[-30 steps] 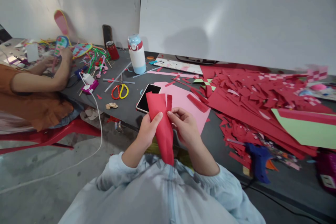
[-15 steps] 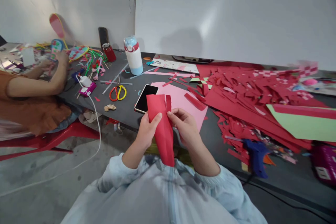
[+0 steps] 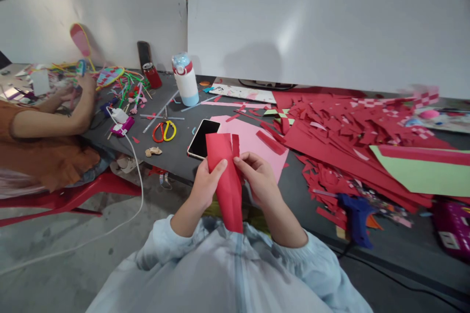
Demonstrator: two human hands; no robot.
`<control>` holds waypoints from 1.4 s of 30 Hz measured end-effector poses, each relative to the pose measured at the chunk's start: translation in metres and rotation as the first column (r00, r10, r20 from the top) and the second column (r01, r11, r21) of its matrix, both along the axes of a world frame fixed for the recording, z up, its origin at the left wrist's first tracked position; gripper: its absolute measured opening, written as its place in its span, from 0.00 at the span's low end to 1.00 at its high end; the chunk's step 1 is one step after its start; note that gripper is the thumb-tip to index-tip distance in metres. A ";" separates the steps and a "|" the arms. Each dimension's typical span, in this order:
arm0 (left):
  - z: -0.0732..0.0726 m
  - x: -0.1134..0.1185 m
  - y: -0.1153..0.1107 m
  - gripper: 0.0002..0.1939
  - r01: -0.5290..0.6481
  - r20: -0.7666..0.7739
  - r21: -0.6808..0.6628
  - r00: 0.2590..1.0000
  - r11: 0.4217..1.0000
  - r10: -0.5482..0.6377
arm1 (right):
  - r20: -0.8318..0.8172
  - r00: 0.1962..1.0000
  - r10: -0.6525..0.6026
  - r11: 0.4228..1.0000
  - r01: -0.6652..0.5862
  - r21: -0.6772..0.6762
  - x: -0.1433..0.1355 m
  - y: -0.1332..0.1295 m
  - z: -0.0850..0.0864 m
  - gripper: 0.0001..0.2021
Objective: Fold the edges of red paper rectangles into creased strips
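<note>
A long piece of red paper (image 3: 228, 190) is held up in front of my jacket, over the table's front edge. My left hand (image 3: 207, 183) grips its left side, thumb on top and the other fingers hidden behind. At the right side, my right hand (image 3: 257, 173) pinches the paper's edge between thumb and fingers, where a narrow strip along that edge looks folded or partly split off near the top. Beyond the paper lie a phone (image 3: 204, 138) with a dark screen and a pink sheet (image 3: 262, 144). Scissors (image 3: 164, 131) with red and yellow handles rest further left.
Red paper scraps (image 3: 330, 124) and a green sheet (image 3: 436, 171) cover the right side. A blue glue gun (image 3: 355, 217) lies near the front edge. A white bottle (image 3: 185, 83) and red can (image 3: 152, 76) stand behind. At left, another person's arm (image 3: 55, 120) works among craft pieces.
Both hands keep the same grip on the red paper, which has hardly moved. The view has shifted slightly. The other person's hands at left have moved a little, with a blue piece now tilted differently.
</note>
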State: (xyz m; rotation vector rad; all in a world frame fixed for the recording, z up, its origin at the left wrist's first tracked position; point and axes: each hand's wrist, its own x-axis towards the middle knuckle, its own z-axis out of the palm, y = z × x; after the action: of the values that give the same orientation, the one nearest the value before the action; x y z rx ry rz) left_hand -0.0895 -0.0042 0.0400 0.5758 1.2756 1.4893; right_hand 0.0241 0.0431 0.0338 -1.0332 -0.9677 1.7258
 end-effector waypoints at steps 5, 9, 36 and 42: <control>0.000 0.000 -0.002 0.27 -0.005 0.000 -0.003 1.000 1.000 0.005 | 0.006 1.000 0.008 1.000 -0.008 -0.003 -0.001 -0.002 0.001 0.23; -0.001 0.000 -0.002 0.27 -0.007 -0.005 -0.002 1.000 1.000 0.007 | 0.008 1.000 0.009 1.000 -0.009 -0.004 -0.001 -0.003 0.003 0.23; 0.000 0.000 -0.004 0.25 -0.024 0.000 -0.009 1.000 1.000 0.024 | 0.030 0.999 0.033 0.999 -0.032 -0.013 -0.003 -0.004 0.009 0.23; 0.000 0.001 -0.004 0.25 -0.027 0.000 -0.018 1.000 0.999 0.027 | 0.016 0.999 0.034 0.999 -0.034 -0.024 -0.002 -0.004 0.006 0.23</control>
State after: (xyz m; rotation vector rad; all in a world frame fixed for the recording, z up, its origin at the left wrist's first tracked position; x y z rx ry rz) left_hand -0.0887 -0.0086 0.0404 0.5490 1.2999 1.4983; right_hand 0.0218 0.0388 0.0396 -1.0537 -0.9821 1.7632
